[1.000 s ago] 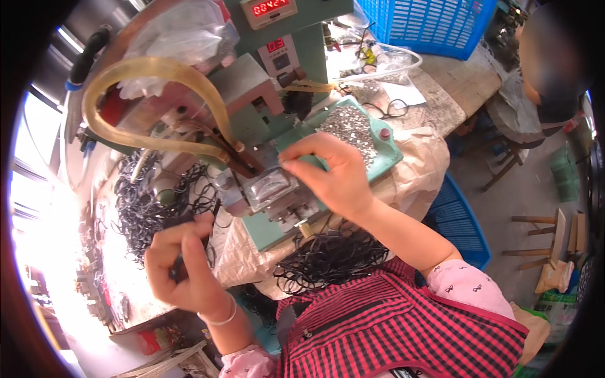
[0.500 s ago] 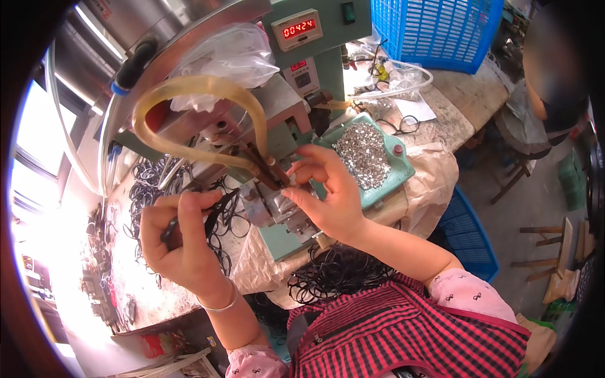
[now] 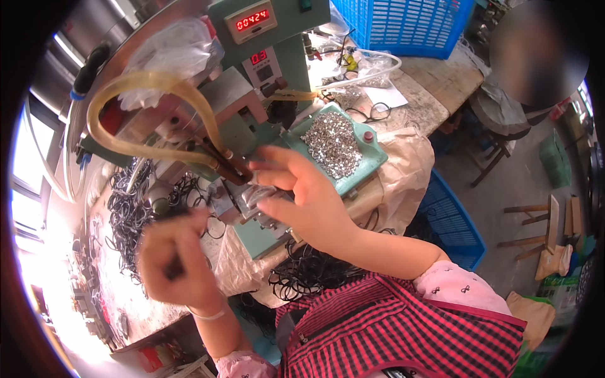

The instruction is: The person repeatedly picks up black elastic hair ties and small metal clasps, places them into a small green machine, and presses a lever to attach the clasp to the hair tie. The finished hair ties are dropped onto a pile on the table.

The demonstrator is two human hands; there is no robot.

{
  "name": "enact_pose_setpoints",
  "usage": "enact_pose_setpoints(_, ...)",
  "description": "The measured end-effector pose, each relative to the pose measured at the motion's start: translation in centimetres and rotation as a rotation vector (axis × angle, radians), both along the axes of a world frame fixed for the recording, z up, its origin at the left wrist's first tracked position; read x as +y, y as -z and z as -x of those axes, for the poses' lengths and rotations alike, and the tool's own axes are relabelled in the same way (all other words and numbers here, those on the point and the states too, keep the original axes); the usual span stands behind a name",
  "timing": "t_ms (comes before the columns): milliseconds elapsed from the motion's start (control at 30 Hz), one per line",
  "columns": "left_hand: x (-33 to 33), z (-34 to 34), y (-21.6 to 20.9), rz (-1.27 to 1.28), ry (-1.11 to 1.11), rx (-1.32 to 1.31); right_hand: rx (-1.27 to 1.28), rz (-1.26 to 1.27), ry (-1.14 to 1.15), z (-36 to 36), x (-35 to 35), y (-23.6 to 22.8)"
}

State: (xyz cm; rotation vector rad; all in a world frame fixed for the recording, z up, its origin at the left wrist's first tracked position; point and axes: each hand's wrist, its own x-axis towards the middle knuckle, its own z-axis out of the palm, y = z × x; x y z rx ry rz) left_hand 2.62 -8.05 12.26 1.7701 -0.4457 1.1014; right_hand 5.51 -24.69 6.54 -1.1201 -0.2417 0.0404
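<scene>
My left hand, blurred by motion, is curled round a dark slender tool. Its kind is unclear here, though its pointed black end shows in the earlier picture. At the green press machine my right hand reaches in beside the metal work head. Its thumb and fingers are apart around that spot, and I make out nothing held in them. Two brown rods slant down to the head from a looped yellowish tube. The fingertips partly hide the work point.
A green tray of small shiny metal pieces stands right of the machine, on brown paper. Black loops are heaped at left; more black loops lie by my apron. Blue baskets stand behind and below right.
The view has shifted, so the machine and tray sit further left and higher. My left hand has drawn back from the work head; my right hand stays there with its fingers spread wider.
</scene>
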Motion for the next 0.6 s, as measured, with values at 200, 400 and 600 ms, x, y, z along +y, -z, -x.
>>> enact_pose_setpoints(200,-3.7,1.4,1.9,-0.785,0.292,-0.204,-0.396,1.193,0.533,-1.4,-9.7,5.0)
enact_pose_setpoints(400,-3.8,0.4,3.6,-0.772,0.235,-0.188,-0.560,1.232,0.675,-4.5,-10.5,9.7)
enact_pose_setpoints(600,-3.8,0.6,3.3,-0.714,0.227,-0.145,-0.532,1.239,0.728,-8.7,-10.2,8.9)
